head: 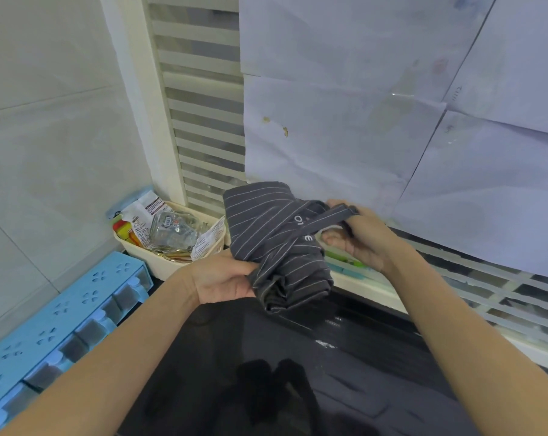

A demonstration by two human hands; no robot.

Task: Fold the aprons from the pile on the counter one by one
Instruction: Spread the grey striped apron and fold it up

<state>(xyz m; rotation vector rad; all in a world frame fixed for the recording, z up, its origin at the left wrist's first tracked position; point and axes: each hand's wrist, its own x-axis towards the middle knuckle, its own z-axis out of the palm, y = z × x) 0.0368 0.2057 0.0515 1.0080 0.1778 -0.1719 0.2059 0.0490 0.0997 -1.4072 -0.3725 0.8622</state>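
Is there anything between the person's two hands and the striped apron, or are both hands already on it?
Nothing visible stands between them. The left hand grips the folded striped apron from below, and the right hand pinches its strap, which is drawn across the bundle. Both hold it above the dark counter.

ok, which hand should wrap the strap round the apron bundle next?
Probably the right hand: it already pinches the strap, stretched across the folded striped apron. The left hand grips the bundle from below, steadying it.

We record two bare forearms, sleeveless to the frame edge. Left hand (222, 278) and right hand (357, 237): we note no rings, watch or gloves.
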